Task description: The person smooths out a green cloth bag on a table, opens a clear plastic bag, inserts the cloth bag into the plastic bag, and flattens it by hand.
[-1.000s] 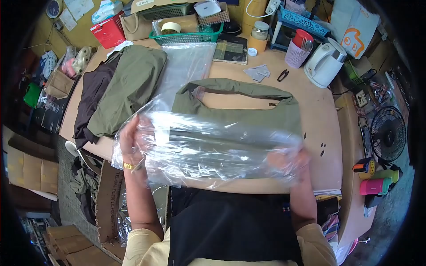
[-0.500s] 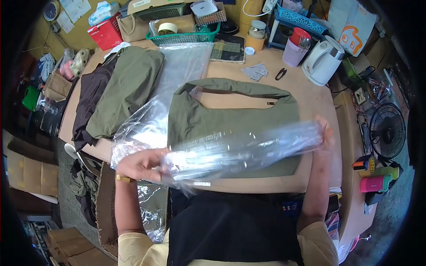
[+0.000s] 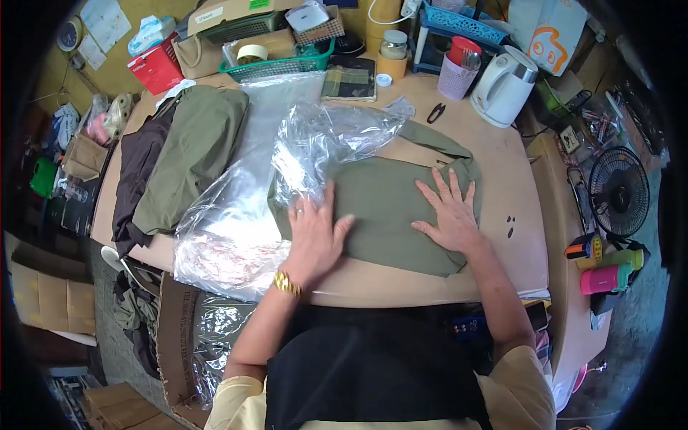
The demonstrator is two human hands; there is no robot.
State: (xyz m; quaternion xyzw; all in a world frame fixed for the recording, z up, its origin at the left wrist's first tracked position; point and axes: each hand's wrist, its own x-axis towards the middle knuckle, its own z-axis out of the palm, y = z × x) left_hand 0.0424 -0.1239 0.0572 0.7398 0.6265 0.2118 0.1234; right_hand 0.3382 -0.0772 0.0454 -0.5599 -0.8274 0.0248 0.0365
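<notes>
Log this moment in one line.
left hand: on green bag, fingers at clear plastic | right hand: spread flat on bag | plastic: crumpled, covering part of strap

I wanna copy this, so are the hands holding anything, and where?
Nothing looks held: the right hand lies spread on the green cloth; so does the left hand, its fingertips at the clear plastic.

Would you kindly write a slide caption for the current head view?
Left hand and right hand resting on a green bag, clear plastic crumpled across its strap.
</notes>
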